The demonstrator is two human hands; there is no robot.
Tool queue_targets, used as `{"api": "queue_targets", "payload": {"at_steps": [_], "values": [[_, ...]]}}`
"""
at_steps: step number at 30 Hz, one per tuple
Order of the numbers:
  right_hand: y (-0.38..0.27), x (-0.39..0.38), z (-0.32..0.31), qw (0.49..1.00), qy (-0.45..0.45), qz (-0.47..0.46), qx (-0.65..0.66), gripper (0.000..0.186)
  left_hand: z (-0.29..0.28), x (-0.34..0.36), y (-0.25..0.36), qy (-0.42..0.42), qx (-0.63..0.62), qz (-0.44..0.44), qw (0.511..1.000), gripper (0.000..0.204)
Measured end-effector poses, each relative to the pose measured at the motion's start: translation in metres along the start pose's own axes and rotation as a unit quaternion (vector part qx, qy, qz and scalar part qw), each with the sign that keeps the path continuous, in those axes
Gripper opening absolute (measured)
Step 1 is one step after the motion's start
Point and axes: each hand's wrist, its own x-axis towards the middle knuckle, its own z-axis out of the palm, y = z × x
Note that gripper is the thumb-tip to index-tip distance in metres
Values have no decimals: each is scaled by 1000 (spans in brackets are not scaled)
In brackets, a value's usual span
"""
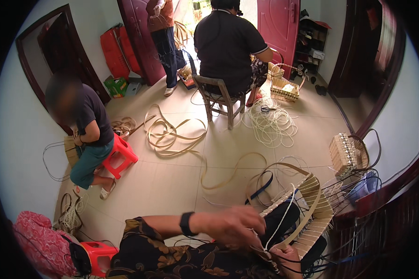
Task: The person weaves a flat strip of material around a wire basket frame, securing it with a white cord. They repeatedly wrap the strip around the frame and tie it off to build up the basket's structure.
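Note:
A woven basket of pale tan strips, with a flat tan handle, lies tilted across my lap at the lower right. My right hand is closed around its near rim. Just left of that, my left hand, a dark band on its wrist, bends over the same edge with curled fingers, slightly blurred by motion. What those fingers hold is hidden. A white cord runs from the basket's far side down to the rim between my hands.
Tan strips lie coiled on the floor; pale cord with scissors lies beyond. One person sits left on a red stool, another on a wooden chair; a third stands. A finished-looking basket stands right.

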Motion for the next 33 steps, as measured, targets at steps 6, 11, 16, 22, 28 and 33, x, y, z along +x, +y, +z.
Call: {"api": "queue_targets", "payload": {"at_steps": [6,11,16,22,28,33], "values": [[-22,-8,4,994,15,97,46,12,-106,-40,-48,225,223,-252,915,33],[-2,0,-7,983,-15,87,159,9,-165,-112,-106,399,275,-423,765,68],[-14,-8,6,997,15,56,43,13,-183,-181,-160,449,285,-496,687,82],[-26,-11,10,994,27,105,-16,19,-210,-228,-172,558,57,-516,648,91],[-21,-9,9,996,15,76,-54,20,-241,-249,-166,609,14,-494,620,95],[-7,-3,9,999,3,45,-15,17,-266,-246,-177,637,-16,-465,614,101]]}}
